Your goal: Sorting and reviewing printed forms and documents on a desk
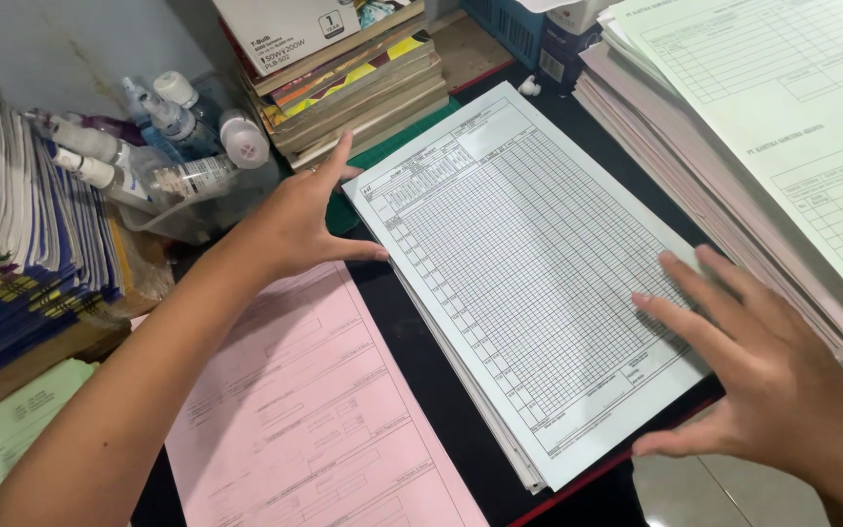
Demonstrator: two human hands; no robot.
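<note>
A stack of white printed forms with a fine grid (529, 283) lies tilted on the dark desk. My left hand (300, 220) presses flat against the stack's left long edge, fingers spread, thumb along the paper side. My right hand (753, 366) rests with spread fingers on the stack's lower right corner. Neither hand grips anything. A pink form (309, 420) lies flat under my left forearm, left of the stack.
A tall pile of pale forms (782, 127) fills the right side. Books and a cardboard box (353, 68) stand at the back. A clear tub of small bottles (168, 156) and stacked booklets (21, 224) are at left. A green sheet (2, 439) lies lower left.
</note>
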